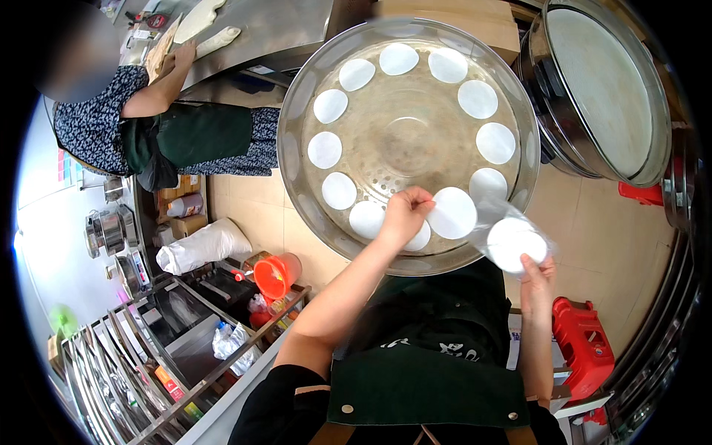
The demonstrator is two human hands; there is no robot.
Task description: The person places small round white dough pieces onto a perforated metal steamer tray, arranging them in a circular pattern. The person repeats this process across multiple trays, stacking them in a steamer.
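A large round metal steamer tray (409,114) with small holes in its bottom lies before me. White round paper liners (399,59) form a ring near its wall. My left hand (409,214) pinches the edge of one paper round (453,213) between thumb and fingers, over the near part of the tray. To the right, my right hand (538,278) holds a clear plastic bag (495,217) with a stack of white paper rounds (516,245) in it, beyond the tray's near right rim.
At the upper left a co-worker (189,128) stands at a metal worktable (278,28) with dough (219,41). Stacked steamers (601,89) stand at the right. A red plastic crate (584,345), an orange bucket (276,275), a white sack (206,246) and a metal rack (206,384) are lower down.
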